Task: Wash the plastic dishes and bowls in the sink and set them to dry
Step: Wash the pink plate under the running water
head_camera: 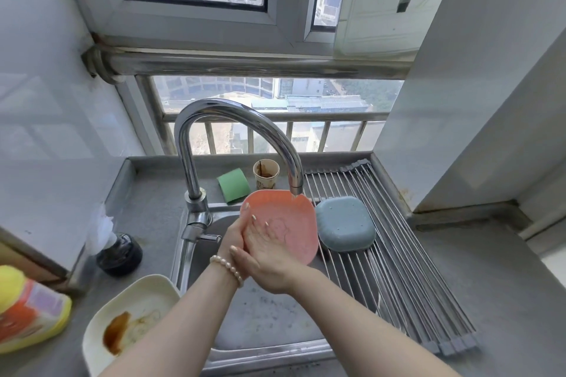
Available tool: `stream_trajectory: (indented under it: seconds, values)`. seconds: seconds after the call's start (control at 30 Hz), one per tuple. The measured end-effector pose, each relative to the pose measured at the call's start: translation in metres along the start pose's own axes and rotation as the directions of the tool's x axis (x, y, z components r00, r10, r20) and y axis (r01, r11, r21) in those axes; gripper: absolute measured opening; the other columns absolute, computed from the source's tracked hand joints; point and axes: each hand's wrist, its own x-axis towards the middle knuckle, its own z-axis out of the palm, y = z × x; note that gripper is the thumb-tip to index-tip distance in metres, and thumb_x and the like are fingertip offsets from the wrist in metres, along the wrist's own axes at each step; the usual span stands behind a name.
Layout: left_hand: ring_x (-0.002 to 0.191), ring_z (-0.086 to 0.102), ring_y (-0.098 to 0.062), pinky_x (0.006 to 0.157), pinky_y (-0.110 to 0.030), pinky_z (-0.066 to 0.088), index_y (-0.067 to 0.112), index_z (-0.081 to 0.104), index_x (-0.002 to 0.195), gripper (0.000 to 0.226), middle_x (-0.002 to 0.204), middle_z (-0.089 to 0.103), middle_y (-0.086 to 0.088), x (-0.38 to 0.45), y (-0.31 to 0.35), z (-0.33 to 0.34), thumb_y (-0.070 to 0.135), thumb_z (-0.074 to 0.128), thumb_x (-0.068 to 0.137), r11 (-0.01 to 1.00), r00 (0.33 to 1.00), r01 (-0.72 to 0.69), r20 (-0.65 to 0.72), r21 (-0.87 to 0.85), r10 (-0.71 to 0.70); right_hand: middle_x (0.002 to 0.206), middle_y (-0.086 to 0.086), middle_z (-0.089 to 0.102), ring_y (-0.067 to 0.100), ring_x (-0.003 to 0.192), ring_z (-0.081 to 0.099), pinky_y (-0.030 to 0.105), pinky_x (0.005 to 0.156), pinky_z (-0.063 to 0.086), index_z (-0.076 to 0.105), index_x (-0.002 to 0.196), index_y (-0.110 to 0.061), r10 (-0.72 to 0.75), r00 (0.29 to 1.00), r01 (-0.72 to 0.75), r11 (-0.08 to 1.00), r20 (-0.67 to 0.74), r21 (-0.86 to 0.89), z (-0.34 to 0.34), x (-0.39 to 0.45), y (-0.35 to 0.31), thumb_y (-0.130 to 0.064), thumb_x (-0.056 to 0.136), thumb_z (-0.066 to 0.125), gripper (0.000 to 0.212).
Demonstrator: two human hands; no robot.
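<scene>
On the steel tabletop (147, 217), the sink (260, 315) is half covered by a roll-up rack (398, 269), where a blue dish (345, 228) already dries upside down. A stained white dish (128, 315) waits at the left. Under the faucet (239, 138), the left hand (234, 234) grips the tilted pink dish (291, 223) while the right hand (265, 249), fingers flat, rubs its face. This looks like rinsing; next probably comes setting it on the rack.

Bare forearms — pearl bracelet (227, 266) (left wrist), long nails.
</scene>
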Motion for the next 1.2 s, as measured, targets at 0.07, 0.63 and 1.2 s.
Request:
stream_trajectory:
  seconds: [0.07, 0.63, 1.2]
  values:
    - [0.098, 0.063, -0.032, 0.094, -0.046, 0.047, 0.001, 0.061, 0.115, 0.063, 0.095, 0.071, -0.018, 0.0, 0.005, -0.002, 0.058, 0.047, 0.09, 0.999, 1.0, -0.019, -0.008, 0.05, 0.019, 0.16, 0.008, -0.005, 0.014, 0.147, -0.01, 0.033, 0.12, -0.004, -0.009, 0.152, -0.01, -0.032, 0.999, 0.032, 0.999, 0.002, 0.028, 0.005, -0.004, -0.001, -0.045, 0.102, 0.026, 0.071]
    - [0.106, 0.062, -0.042, 0.091, -0.063, 0.047, 0.003, 0.061, 0.12, 0.055, 0.117, 0.065, -0.022, -0.006, 0.018, 0.011, 0.049, 0.053, 0.09, 0.969, 0.966, -0.159, -0.173, 0.192, 0.193, 0.105, 0.01, 0.072, 0.029, 0.104, 0.067, 0.05, 0.106, 0.034, 0.071, 0.107, -0.004, -0.12, 0.902, -0.143, 0.823, -0.414, -0.55, 0.016, -0.037, 0.07, -0.025, 0.061, 0.085, 0.053]
    - [0.088, 0.064, -0.035, 0.079, -0.047, 0.055, 0.002, 0.061, 0.102, 0.018, 0.096, 0.066, -0.018, -0.021, 0.023, 0.001, 0.011, 0.057, 0.086, 0.967, 0.944, -0.164, -0.255, 0.198, 0.212, 0.074, 0.011, 0.071, 0.029, 0.074, 0.07, 0.045, 0.087, 0.055, 0.071, 0.068, -0.005, -0.253, 0.774, -0.067, 0.878, -0.58, -0.473, 0.028, -0.025, 0.05, 0.004, 0.059, 0.03, 0.043]
